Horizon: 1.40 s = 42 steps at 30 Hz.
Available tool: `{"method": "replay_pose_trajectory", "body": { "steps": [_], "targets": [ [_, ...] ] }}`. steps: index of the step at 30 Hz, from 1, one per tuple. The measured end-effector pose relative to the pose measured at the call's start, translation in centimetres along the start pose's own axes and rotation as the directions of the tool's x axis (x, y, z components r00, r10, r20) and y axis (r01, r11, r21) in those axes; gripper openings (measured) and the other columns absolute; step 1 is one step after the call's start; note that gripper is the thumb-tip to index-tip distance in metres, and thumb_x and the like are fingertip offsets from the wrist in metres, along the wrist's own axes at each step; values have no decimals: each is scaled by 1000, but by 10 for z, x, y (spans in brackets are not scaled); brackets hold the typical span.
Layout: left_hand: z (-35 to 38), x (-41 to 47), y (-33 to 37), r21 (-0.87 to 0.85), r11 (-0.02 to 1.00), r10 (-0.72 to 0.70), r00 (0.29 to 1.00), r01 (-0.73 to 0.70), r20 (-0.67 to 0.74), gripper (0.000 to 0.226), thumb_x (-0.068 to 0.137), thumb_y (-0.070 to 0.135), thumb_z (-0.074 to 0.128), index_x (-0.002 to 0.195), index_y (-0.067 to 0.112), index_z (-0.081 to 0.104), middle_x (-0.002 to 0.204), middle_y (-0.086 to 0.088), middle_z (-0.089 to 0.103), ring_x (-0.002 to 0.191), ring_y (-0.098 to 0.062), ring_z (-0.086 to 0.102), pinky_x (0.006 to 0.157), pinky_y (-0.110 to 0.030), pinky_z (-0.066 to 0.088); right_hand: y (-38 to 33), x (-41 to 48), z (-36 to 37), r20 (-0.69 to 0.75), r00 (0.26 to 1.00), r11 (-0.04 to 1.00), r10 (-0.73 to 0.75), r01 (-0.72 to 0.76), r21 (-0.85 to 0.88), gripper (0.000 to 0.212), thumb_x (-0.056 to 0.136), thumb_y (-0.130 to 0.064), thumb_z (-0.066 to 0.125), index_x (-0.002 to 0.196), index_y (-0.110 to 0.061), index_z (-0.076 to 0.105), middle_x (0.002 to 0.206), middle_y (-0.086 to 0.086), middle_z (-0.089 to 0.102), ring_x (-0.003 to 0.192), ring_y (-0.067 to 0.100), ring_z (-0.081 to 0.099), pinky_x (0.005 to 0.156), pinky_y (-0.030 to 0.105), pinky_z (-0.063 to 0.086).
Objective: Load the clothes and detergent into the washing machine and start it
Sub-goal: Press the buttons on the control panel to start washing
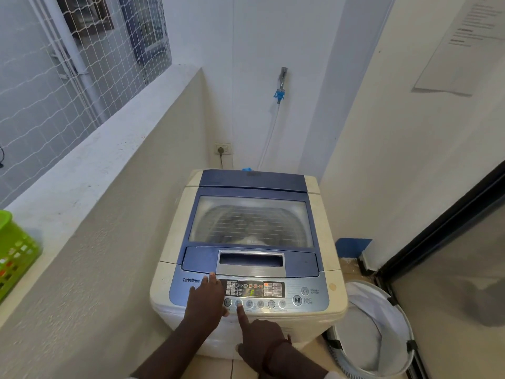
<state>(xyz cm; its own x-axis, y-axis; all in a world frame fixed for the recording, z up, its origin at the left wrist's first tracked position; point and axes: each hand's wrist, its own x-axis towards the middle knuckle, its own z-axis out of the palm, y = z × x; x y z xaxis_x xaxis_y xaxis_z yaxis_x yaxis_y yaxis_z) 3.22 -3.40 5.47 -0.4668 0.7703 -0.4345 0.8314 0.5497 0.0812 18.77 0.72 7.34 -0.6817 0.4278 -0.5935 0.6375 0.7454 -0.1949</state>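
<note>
A cream and blue top-load washing machine [325, 214] stands in the corner, its glass lid [251, 222] down. Something pale shows through the glass inside the drum. The control panel [308, 285] is lit, with a green digit on its display [252, 292]. My left hand [206, 299] rests flat on the left part of the panel, fingers spread. My right hand [259, 337] has the index finger stretched out, its tip on a round button [238, 302] in the row below the display, the other fingers curled. No detergent container is in view.
A white laundry hamper [379, 329] stands on the floor right of the machine, beside a dark-framed glass door [448, 228]. A green plastic basket [13, 253] sits on the ledge at the left. A tap with hose [281, 80] and a wall socket [222, 149] are behind the machine.
</note>
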Motion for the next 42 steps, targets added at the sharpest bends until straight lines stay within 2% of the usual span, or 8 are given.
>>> {"method": "replay_pose_trajectory", "body": {
  "steps": [6, 18, 23, 30, 33, 35, 37, 42],
  "targets": [
    [3, 5, -1, -8, 1000, 9, 1000, -9, 3, 67, 95, 45, 80, 152, 19, 55, 166, -9, 47, 154, -26, 50, 127, -47, 45, -6, 9, 1, 28, 999, 1000, 26, -26, -11, 91, 92, -45, 46, 151, -17, -17, 126, 24, 57, 110, 41, 58, 93, 54, 46],
    [8, 11, -4, -16, 1000, 19, 1000, -19, -4, 69, 97, 44, 79, 155, 17, 52, 167, -10, 44, 155, -27, 47, 129, -46, 43, -10, 21, 1, 25, 1000, 998, 8, -7, -63, 90, 92, -45, 46, 151, -8, -11, 123, 24, 59, 108, 39, 60, 89, 48, 47],
    [9, 13, -5, 9, 1000, 20, 1000, -20, 0, 74, 99, 43, 77, 159, 14, 47, 171, -12, 38, 159, -29, 42, 131, -48, 39, -9, 28, -2, 104, 995, 995, 0, 10, -97, 91, 92, -38, 48, 149, -6, -16, 123, 24, 60, 108, 38, 60, 90, 47, 46],
    [12, 11, -5, 8, 1000, 24, 1000, -24, -9, 76, 101, 43, 74, 162, 12, 43, 176, -10, 30, 162, -29, 36, 132, -50, 36, -19, 35, -17, 173, 985, 994, -20, 38, -105, 87, 95, -41, 44, 147, 8, -7, 123, 26, 61, 111, 35, 62, 91, 42, 47],
    [10, 10, -5, 7, 1000, 25, 1000, -25, -11, 78, 100, 43, 75, 162, 11, 41, 175, -11, 32, 162, -29, 36, 132, -50, 36, -17, 33, -3, 251, 968, 999, -2, -9, 43, 104, 91, -43, 53, 142, -10, -32, 122, 30, 60, 109, 36, 63, 86, 38, 45],
    [10, 9, -6, -2, 1000, 31, 999, -31, -11, 76, 99, 44, 76, 161, 13, 44, 173, -10, 35, 161, -28, 38, 132, -50, 38, -7, 26, 9, 261, 965, 986, -21, -22, 163, 119, 85, -45, 63, 132, -27, -45, 118, 31, 62, 106, 36, 64, 91, 41, 44],
    [11, 8, -6, -15, 999, 34, 999, -34, -14, 74, 98, 44, 77, 160, 16, 47, 173, -9, 37, 161, -27, 39, 132, -50, 38, 5, 18, 17, 197, 979, 981, -57, 18, 195, 122, 82, -44, 66, 132, -38, -45, 113, 31, 64, 103, 38, 64, 96, 45, 45],
    [9, 7, -6, 12, 1000, 24, 999, -24, -21, 74, 98, 44, 77, 159, 14, 46, 170, -11, 41, 158, -28, 42, 130, -49, 40, 15, 8, 13, 85, 989, 971, -124, 103, 214, 114, 84, -44, 63, 132, -45, -41, 113, 32, 64, 103, 38, 64, 90, 39, 45]
  ]
}}
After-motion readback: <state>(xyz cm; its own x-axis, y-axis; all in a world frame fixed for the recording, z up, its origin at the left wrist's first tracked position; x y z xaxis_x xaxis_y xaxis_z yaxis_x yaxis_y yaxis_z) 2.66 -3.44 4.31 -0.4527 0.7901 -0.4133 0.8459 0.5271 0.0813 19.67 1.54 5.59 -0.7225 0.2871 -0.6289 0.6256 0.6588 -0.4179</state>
